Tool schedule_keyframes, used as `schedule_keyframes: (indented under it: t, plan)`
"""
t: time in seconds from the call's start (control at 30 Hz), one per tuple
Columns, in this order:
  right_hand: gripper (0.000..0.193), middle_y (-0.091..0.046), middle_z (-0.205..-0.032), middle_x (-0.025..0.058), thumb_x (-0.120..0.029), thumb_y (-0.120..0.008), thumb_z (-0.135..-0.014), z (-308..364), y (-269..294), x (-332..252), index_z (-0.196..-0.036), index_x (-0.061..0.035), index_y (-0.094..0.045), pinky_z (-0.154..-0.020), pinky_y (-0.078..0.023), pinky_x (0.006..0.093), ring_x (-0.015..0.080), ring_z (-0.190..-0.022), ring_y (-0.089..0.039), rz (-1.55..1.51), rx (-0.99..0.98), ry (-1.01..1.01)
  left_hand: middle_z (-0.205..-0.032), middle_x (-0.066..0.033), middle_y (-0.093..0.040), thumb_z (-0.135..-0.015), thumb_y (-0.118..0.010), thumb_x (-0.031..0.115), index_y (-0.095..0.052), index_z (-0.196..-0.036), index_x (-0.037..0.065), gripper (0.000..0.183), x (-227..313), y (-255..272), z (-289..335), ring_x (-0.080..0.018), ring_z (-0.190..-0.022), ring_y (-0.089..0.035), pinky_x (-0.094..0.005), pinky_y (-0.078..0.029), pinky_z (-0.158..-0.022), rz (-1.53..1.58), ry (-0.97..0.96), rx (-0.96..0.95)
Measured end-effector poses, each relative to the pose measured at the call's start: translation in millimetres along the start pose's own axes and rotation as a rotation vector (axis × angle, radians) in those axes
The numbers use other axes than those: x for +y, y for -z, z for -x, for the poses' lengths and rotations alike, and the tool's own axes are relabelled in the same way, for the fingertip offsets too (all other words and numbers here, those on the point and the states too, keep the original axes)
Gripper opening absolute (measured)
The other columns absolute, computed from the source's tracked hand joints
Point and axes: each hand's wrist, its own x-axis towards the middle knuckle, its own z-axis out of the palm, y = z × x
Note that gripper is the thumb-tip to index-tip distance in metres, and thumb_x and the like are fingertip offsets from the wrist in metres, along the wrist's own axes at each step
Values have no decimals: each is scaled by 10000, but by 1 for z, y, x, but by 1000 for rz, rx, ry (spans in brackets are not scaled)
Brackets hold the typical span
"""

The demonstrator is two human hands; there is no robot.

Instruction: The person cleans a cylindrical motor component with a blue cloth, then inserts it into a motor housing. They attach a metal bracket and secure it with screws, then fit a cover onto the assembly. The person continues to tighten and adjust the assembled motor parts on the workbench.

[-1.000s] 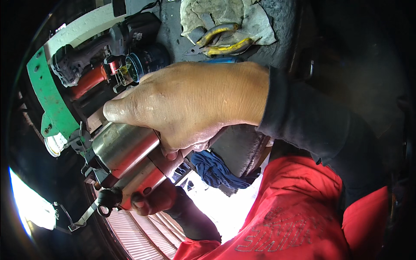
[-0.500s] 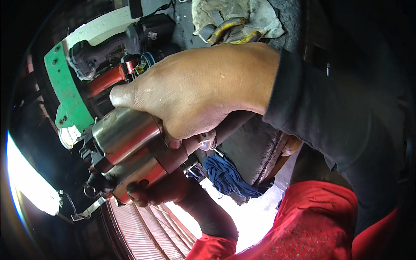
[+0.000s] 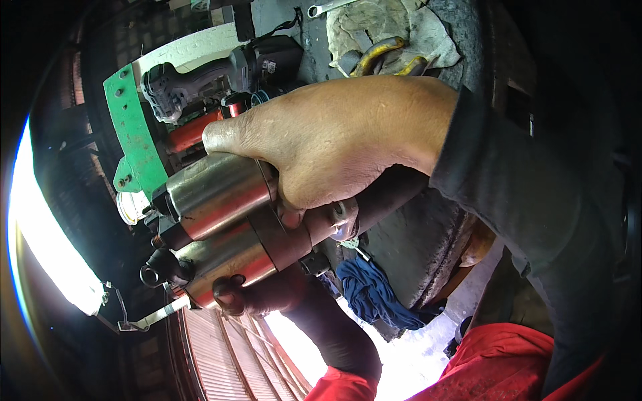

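A heavy metal part with two steel cylinders side by side (image 3: pixel 227 254) is between my hands, tilted, with a narrower neck extending from its right end. My right hand (image 3: pixel 354 134) comes in from the right in a dark sleeve. It closes over the upper cylinder, its thumb along the top and a fingertip curled at the cylinder's right end. From below, my left hand (image 3: pixel 271 291) supports the lower cylinder, its thumb pressed against the side. Most fingers of both hands are hidden. Dark fittings, one with a ring, stick out from the part's left end.
Behind the part lie a black cordless power tool (image 3: pixel 194 83) and a red cylinder (image 3: pixel 194 132), beside a green bracket (image 3: pixel 137 130). Yellow-handled pliers (image 3: pixel 378 55) rest on a pale rag (image 3: pixel 435 40), near a wrench (image 3: pixel 331 8). A blue cloth (image 3: pixel 374 287) hangs beside a dark surface (image 3: pixel 408 250).
The scene has shifted rightward in the picture, and a wrench has come into view at the top. Both hands keep their grip on the two-cylinder part.
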Motion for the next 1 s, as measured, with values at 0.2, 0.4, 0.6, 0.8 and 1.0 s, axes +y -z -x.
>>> schedule_keyframes:
  t: [0.2, 0.4, 0.6, 0.8, 1.0]
  plan:
    - [565, -723, -1044, 217, 27, -762, -768, -3, -5, 2, -1292, 12, -551, -662, -625, 397, 305, -884, -752, -18, 10, 5, -1445, -125, -503, -849, -653, 635, -474, -1484, 102, 848, -1, -3, 3, -329, -1357, -491, -583, -424, -1150, 197, 72, -198]
    - [542, -725, -1036, 206, 27, -760, -766, -2, -5, 1, -1270, 9, -559, -708, -598, 404, 307, -910, -740, -75, -11, -34, -1492, -150, -486, -916, -679, 532, -463, -1509, 166, 730, 8, -10, 7, -366, -1403, -474, -595, -408, -1172, 178, 87, -229]
    - [538, -720, -1056, 194, 5, -756, -772, -4, -5, 0, -1272, -2, -558, -741, -584, 406, 304, -908, -731, -8, -13, -52, -1432, -166, -507, -872, -587, 707, -428, -1500, 41, 929, 1, -14, 8, -356, -1342, -507, -584, -447, -1124, 47, 37, -82]
    - [682, -708, -1226, 206, -129, -777, -808, -7, -5, 3, -1436, -25, -531, -882, -569, 429, 345, -1083, -711, 38, -50, -56, -1370, -171, -531, -869, -590, 643, -484, -1434, 19, 848, 3, -15, 6, -340, -1289, -528, -571, -466, -1092, 147, 99, -115]
    - [601, -715, -1184, 216, -35, -734, -801, -5, -5, 0, -1376, -14, -561, -898, -559, 425, 350, -1077, -711, -45, -25, -31, -1329, -201, -532, -866, -612, 671, -495, -1391, -35, 888, 2, -22, 17, -322, -1247, -528, -510, -470, -1054, -97, 1, 76]
